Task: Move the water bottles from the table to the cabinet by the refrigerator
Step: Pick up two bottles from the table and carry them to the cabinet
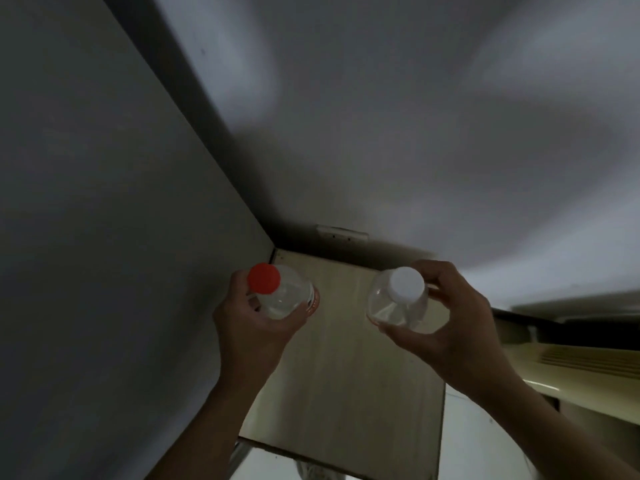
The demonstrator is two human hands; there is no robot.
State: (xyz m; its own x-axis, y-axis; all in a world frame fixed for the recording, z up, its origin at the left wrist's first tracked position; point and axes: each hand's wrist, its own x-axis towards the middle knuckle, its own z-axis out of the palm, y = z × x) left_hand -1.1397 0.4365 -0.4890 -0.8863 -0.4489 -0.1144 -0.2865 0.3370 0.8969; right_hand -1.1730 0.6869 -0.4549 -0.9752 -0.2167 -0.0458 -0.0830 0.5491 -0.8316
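I look straight down on two clear water bottles held over a pale wooden cabinet top (343,375). My left hand (249,327) grips the bottle with the red cap (277,292) round its body, close to the grey refrigerator side (104,237). My right hand (453,323) grips the bottle with the white cap (398,299) round its shoulder, over the cabinet's right half. Both bottles stand upright. Whether their bases touch the wood is hidden from above.
The cabinet top fits into a corner, with the refrigerator side on the left and a white wall (415,133) behind. A wall socket (343,233) sits just above its back edge. A cream-coloured appliance (571,372) lies to the right. Pale floor (485,445) shows below.
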